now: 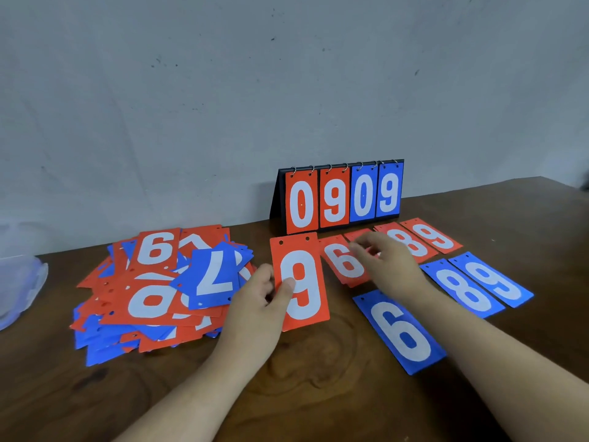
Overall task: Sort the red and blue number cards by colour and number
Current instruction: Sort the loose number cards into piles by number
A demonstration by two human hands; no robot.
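Observation:
My left hand (261, 298) pinches the left edge of a red 9 card (301, 279) and holds it tilted up off the brown table (318, 371). My right hand (387, 260) reaches over the laid-out red cards, blurred, fingers spread above a red 6 card (342, 261) and a mostly hidden red card (358, 235). Further right lie a red 8 card (414, 247) and a red 9 card (435, 236). In front lie a blue 6 card (400, 330), a blue 8 card (463, 288) and a blue 9 card (494, 279). A mixed heap of red and blue cards (159, 291) sits at the left.
A black flip scoreboard (342, 196) showing 0 9 0 9 stands at the back against the grey wall. A clear plastic bag (19, 282) lies at the table's left edge. Bare wood shows in front of the cards.

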